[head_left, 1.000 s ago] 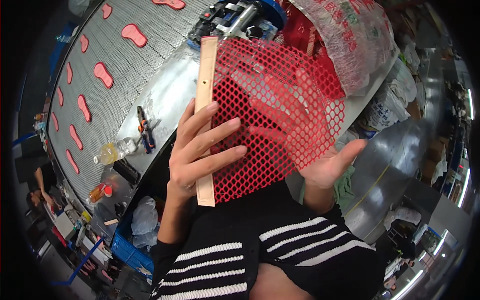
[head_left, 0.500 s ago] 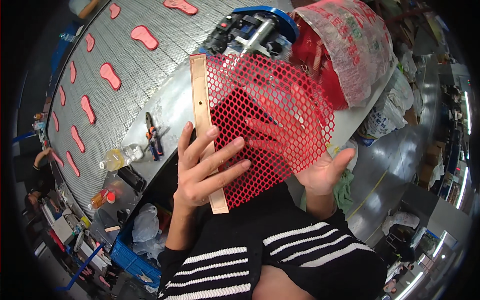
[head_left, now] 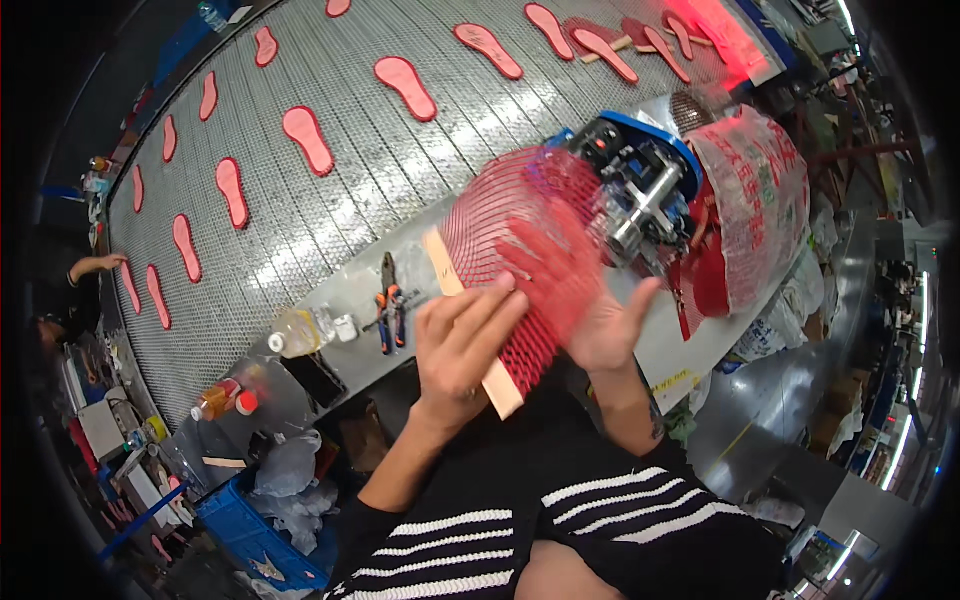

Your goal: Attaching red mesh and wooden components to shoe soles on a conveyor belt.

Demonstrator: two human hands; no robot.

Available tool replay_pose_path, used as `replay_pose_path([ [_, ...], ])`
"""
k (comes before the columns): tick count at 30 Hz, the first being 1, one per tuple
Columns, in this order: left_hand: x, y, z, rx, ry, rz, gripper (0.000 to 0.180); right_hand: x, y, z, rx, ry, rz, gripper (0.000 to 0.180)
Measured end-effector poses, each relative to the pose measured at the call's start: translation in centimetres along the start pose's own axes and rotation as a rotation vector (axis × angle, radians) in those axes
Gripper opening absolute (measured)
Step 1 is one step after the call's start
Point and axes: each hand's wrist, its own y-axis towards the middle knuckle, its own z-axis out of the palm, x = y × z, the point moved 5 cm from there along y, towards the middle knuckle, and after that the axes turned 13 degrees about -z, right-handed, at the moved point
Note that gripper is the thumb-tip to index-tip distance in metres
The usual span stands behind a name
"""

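Observation:
A piece of red mesh [head_left: 482,215] with a pale beige strip [head_left: 507,393] along its left edge is held up in front of me, slanting and partly blurred. My left hand [head_left: 462,350] is closed on the strip side, its fingers lying over the front; the thumb is hidden behind. Behind the mesh is my right hand [head_left: 608,335], open, palm up, its fingers spread and showing red through the holes. Whether they touch the mesh I cannot tell. Just beyond the mesh's right edge stands a small machine [head_left: 640,195] with a blue curved guard.
Several pink insoles [head_left: 308,140] lie on a metal mesh conveyor [head_left: 350,215]. On its near ledge are pliers [head_left: 388,310] and a bottle of yellow liquid [head_left: 297,335]. A sack [head_left: 755,215] of red material stands right; a blue crate [head_left: 225,530] sits lower left. Another person's hand [head_left: 100,264] reaches the belt.
My view has swung, bringing more of the conveyor in. The mesh has tilted further and blurred in motion; my left hand's fingers have drawn together. My right hand stays behind the mesh.

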Motion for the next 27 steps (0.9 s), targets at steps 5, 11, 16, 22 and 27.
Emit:
replay_pose_path([
  [5, 6.2, 3.1, 1.8, -0.020, -0.101, -0.337, 0.054, -7.9, 2.1, -0.1, 0.118, -0.096, 0.170, 0.122],
  [11, 10.2, 9.8, 6.0, 0.190, -0.280, -0.376, 0.066, -11.0, 9.9, -6.0, -0.332, -0.221, 0.159, 0.049],
  [16, 12.5, 16.0, 6.8, 0.127, -0.242, -0.402, 0.060, -9.6, 24.2, -11.7, -0.529, 0.099, -0.070, 0.024],
  [22, 19.3, 16.6, 8.9, 0.151, -0.304, -0.720, 0.057, -8.2, 45.0, -26.6, -0.520, 0.338, -0.240, 0.030],
  [27, 24.2, 15.5, 9.1, 0.207, -0.317, -0.913, 0.060, -8.4, 58.1, -35.3, -0.459, 0.319, -0.316, 0.033],
])
